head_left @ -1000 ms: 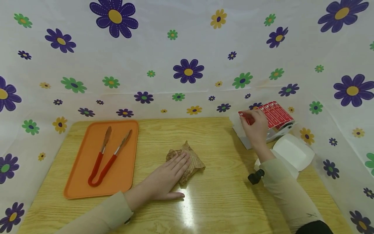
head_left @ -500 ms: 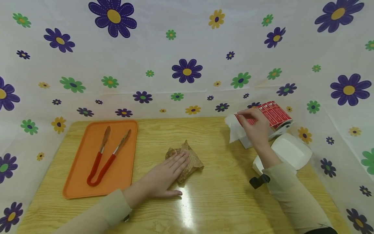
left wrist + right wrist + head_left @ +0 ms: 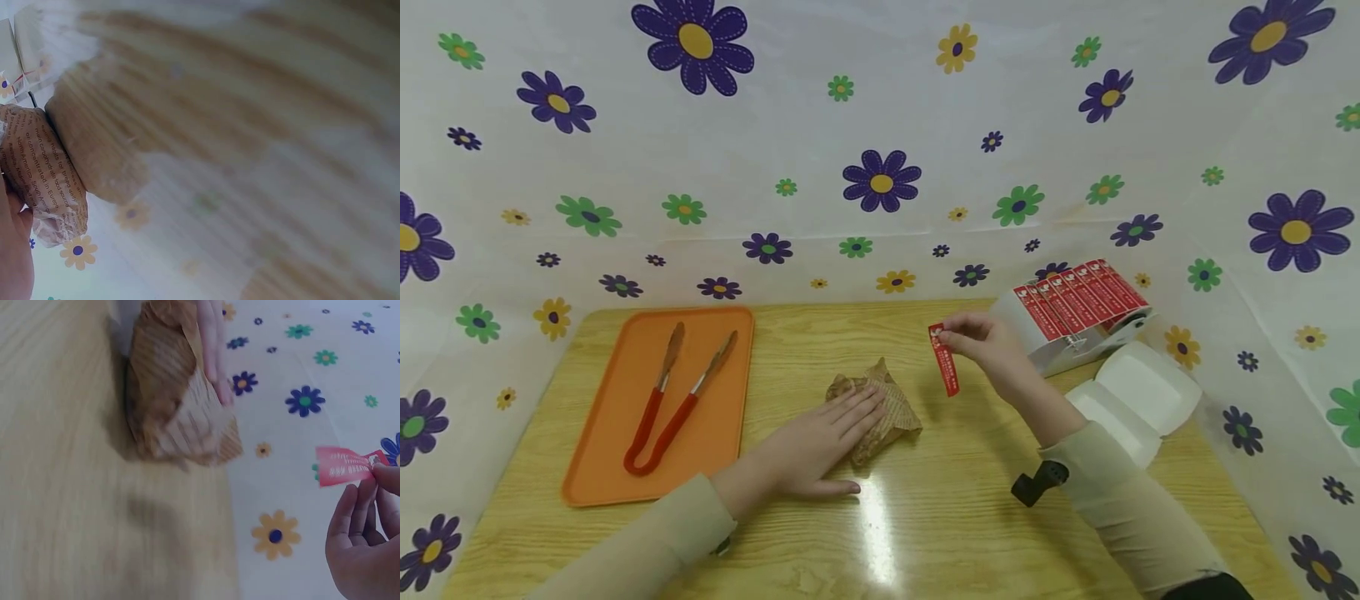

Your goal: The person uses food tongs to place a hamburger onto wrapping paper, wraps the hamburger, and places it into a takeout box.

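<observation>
A brown printed-paper package [image 3: 891, 421] lies mid-table, its paper ends crumpled. My left hand [image 3: 820, 446] rests on its left side with fingers straight and together; in the left wrist view the printed paper [image 3: 47, 169] shows beside the fingers. Between thumb and fingertips my right hand [image 3: 992, 350] pinches one end of a red label sticker [image 3: 945, 362] with white print. The sticker hangs down above the table, right of the package and apart from it. In the right wrist view the sticker [image 3: 344, 466] sticks out from the right hand [image 3: 369, 531].
A white label dispenser [image 3: 1060, 358] with a strip of red stickers [image 3: 1082, 296] stands at the back right. An open white foam box [image 3: 1150, 387] lies in front of it. At left, an orange tray [image 3: 602, 450] holds red-handled tongs [image 3: 651, 425]. A flowered sheet [image 3: 737, 150] hangs behind.
My right hand has peeled a red sticker off the dispenser strip and moved left and toward the package with it. The left hand has stayed on the package.
</observation>
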Motion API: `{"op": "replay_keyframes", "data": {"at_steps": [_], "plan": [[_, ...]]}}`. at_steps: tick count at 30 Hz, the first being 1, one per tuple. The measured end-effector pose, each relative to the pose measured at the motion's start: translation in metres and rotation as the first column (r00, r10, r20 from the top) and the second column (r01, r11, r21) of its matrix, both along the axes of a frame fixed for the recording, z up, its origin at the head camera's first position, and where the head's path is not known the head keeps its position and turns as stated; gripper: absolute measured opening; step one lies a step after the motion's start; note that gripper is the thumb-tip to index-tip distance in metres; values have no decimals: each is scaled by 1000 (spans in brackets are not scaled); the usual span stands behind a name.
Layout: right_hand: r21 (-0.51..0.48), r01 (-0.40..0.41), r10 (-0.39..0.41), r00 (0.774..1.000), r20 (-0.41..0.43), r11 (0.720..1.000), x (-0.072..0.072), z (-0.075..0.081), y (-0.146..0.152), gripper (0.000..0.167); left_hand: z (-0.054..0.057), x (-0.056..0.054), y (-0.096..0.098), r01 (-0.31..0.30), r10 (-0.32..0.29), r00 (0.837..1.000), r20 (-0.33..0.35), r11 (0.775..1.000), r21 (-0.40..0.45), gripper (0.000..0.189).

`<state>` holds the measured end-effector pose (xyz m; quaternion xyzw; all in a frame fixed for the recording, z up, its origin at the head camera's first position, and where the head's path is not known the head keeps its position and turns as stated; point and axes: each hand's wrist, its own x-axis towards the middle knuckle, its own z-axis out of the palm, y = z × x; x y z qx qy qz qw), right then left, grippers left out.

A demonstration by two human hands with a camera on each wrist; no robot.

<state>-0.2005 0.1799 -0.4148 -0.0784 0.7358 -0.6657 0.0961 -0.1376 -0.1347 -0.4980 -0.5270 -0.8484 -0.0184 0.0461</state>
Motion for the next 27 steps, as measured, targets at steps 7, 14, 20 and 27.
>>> {"op": "replay_keyframes", "data": {"at_steps": [7, 14, 20, 27], "plan": [[26, -137, 134, 986, 99, 990, 5, -25, -27, 24, -1, 0, 0, -5, 5, 1000, 1, 1000, 1, 104], [106, -147, 139, 987, 79, 983, 7, -39, -46, 28, -2, 1, 0, -15, 15, 1000, 4, 1000, -12, 103], [185, -131, 124, 991, 53, 974, 7, -48, -52, 23, 1, 3, 1, -20, 20, 1000, 8, 1000, -24, 104], [249, -145, 152, 988, -10, 958, 9, -58, -57, 22, 3, 5, 2, -32, 33, 999, 18, 999, -35, 106]]}}
